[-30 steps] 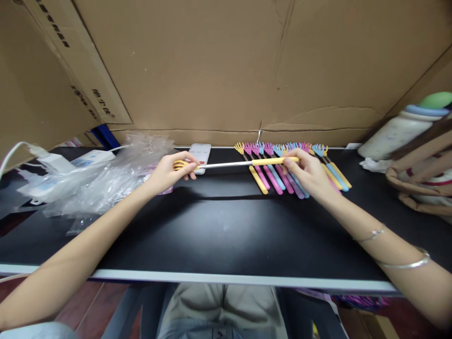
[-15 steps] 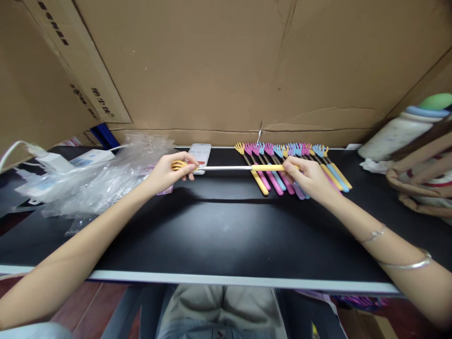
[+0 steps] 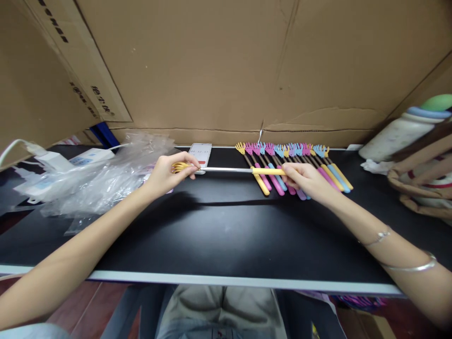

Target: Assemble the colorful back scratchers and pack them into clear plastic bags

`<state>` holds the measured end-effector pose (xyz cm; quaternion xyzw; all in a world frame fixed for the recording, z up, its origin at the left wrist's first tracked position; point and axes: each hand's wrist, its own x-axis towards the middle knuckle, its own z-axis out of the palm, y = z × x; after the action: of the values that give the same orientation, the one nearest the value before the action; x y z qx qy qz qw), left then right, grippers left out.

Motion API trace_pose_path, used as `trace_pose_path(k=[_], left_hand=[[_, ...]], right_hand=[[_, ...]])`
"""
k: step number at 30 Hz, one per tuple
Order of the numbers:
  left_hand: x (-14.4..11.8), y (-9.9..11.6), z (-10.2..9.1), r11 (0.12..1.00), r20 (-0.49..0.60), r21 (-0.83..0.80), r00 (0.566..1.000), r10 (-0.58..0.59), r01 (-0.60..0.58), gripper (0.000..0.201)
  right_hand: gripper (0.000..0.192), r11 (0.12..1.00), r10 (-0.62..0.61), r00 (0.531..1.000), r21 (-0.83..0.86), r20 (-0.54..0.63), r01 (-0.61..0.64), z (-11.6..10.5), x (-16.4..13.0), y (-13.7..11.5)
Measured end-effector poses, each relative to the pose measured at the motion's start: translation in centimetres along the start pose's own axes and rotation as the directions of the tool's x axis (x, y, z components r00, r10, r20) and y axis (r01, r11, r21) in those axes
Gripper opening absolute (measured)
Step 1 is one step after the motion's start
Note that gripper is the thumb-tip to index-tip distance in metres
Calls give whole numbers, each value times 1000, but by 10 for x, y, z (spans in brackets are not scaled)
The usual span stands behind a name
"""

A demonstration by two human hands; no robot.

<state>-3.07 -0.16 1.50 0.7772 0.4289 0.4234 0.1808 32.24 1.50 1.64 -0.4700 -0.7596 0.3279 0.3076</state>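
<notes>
A yellow back scratcher [image 3: 229, 170] with a silver telescopic rod is held level above the black table. My left hand [image 3: 172, 172] pinches it at the base of its yellow claw head, which is partly hidden by the fingers. My right hand [image 3: 303, 178] is closed around the end of the yellow handle. Behind the right hand lies a row of back scratchers [image 3: 275, 174] in yellow, pink, blue and purple, claws pointing to the back; the hand covers some of their handles.
Clear plastic bags [image 3: 95, 188] lie at left beside a white power strip [image 3: 45, 181]. A phone [image 3: 200, 153] showing a timer rests at the back. At right stand a white bottle [image 3: 399, 134] and a brown bag [image 3: 416, 174]. Cardboard walls [image 3: 212, 70] enclose the table [image 3: 226, 245].
The back scratcher stays stretched between both hands and tilts slightly, its handle end a little lower. My hands have barely moved.
</notes>
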Motion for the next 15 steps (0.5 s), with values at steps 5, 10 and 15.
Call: trace_pose_path(k=[5,10,15], left_hand=[[-2,5,1,995,-26,79,998,60,-58,20],[-1,6,1,993,-50,104,997,66,-61,19],[1,4,2,998,-70,62,997,32,-28,22]], right_hand=[[55,998,52,996,-21,71,-51,-1,2,4],[57,996,63,994,-70,87,-57,0,2,3],[51,998,-27,999,-52,47,30,4,-1,-7]])
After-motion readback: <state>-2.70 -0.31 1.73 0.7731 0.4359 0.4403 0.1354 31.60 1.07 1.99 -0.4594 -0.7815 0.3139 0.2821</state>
